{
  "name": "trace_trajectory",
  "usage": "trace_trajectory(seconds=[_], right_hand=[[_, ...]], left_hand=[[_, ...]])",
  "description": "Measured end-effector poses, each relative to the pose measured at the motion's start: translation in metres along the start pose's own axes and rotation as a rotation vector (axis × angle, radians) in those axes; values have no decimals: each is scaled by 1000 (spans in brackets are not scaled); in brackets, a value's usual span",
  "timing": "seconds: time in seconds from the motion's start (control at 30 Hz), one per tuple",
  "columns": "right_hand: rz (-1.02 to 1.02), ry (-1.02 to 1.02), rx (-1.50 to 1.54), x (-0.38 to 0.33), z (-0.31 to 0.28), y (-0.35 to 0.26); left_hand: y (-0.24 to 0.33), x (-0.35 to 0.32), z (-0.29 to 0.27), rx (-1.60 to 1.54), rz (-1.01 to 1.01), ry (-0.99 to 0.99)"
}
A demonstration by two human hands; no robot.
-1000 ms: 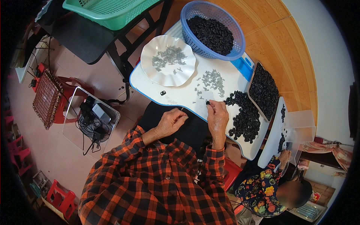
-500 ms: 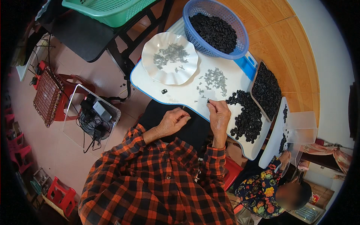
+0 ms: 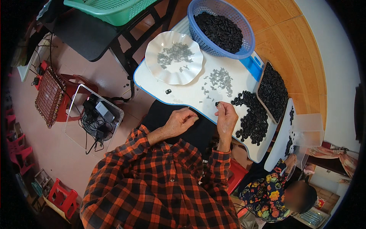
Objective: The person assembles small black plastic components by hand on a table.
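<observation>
My right hand point(image 3: 227, 119) is at the near edge of the white, blue-rimmed table point(image 3: 160, 86), thumb and forefinger pinched on a small black plastic piece point(image 3: 217, 104). Above my lap, just off that edge, my left hand point(image 3: 178, 121) is closed with its fingertips together; anything inside is too small to make out. Beyond my right hand lies a scatter of small clear-grey pieces point(image 3: 221, 81). To its right spreads a pile of black oval pieces point(image 3: 252, 124). One black piece point(image 3: 168, 91) rests alone toward the left.
A white scalloped plate point(image 3: 152, 68) holds more clear-grey pieces. Behind it stands a blue mesh basket point(image 3: 249, 47) of black pieces, with a filled tray point(image 3: 263, 101) at right. Another person point(image 3: 267, 194) works at the lower right. A clear bin of cables point(image 3: 95, 122) is at left.
My right hand has shifted slightly to the right, and the black piece now shows above its fingertips. My left hand has barely moved and stays closed.
</observation>
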State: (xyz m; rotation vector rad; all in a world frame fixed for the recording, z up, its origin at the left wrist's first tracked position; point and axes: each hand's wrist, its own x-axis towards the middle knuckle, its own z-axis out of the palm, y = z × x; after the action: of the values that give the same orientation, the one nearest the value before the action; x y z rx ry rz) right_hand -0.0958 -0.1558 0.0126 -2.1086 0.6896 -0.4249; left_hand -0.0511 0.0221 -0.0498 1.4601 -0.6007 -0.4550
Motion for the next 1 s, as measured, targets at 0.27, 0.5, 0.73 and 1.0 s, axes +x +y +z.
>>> trace_trajectory(seconds=[0.27, 0.5, 0.73, 1.0], right_hand=[[-84, -9, -55, -5, -2, -4], [186, -54, 251, -17, -9, -12], [261, -264, 340, -42, -18, -30], [257, -316, 305, -63, -15, -27]], left_hand=[[1, 6, 8, 5, 52, 17], [25, 8, 7, -164, -122, -31], [37, 9, 9, -469, -151, -37], [31, -1, 5, -505, -281, -174]])
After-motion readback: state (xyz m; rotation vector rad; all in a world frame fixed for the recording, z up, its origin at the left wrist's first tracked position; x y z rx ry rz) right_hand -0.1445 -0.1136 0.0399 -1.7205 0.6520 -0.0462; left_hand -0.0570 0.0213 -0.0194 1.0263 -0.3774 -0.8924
